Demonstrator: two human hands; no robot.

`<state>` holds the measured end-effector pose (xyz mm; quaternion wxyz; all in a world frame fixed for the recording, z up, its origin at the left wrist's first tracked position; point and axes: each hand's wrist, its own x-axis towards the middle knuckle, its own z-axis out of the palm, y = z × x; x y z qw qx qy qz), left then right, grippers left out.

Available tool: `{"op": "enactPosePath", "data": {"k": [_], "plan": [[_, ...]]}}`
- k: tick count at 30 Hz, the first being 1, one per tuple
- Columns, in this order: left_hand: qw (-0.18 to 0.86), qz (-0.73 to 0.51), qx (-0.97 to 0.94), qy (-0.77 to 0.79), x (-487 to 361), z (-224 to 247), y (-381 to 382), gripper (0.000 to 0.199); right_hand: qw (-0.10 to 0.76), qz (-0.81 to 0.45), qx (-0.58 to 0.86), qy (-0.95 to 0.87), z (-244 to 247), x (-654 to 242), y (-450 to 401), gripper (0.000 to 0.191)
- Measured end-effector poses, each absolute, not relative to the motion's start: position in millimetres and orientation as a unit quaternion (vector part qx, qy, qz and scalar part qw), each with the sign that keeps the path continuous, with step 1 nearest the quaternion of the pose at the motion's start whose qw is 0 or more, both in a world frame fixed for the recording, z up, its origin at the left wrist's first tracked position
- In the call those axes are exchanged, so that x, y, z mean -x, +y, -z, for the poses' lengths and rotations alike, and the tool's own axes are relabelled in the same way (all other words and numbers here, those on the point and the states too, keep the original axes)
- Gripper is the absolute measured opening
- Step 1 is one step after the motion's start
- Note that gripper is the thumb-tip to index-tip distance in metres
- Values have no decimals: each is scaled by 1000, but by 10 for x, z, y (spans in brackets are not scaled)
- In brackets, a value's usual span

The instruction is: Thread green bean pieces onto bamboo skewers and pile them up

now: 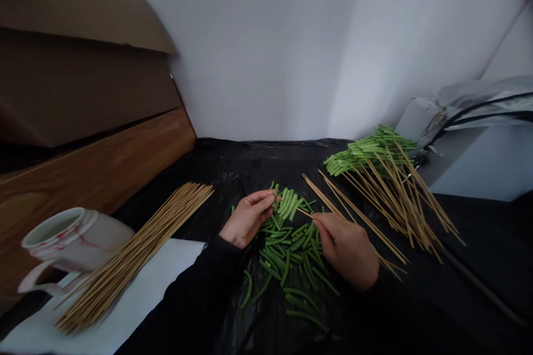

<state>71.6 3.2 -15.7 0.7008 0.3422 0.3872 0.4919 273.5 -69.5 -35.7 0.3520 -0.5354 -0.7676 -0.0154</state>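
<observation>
The right hand [348, 247] grips a thin skewer [305, 212] between thumb and forefinger, and the left hand [251, 216] pinches a short green bean piece [276, 189] at the skewer's far end, though the fingertips partly hide that contact. Between the two hands, a row of cut bean pieces [288, 203] sits side by side on the skewer, crosswise to it. The skewer looks light and stiff but slender, likely to flex or snap if pushed off its line, so a hold close behind the row, where the right fingers are, should steady it best. The pieces look light and firm with a little give; their smooth skins may slip or roll, and they could split if pierced near an end, so a pinch on both sides of the middle seems safest, with fingertips clear of the point. Below and between the hands, loose beans [287, 255] lie on a black plastic sheet [266, 150].
</observation>
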Motion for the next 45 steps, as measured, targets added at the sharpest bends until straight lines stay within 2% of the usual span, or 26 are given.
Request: {"op": "enactPosePath", "data": {"k": [45], "plan": [[722,-435,-338,418,-663,107,39,18,353,17,527,-773,369,-2693,-733,27]]}}
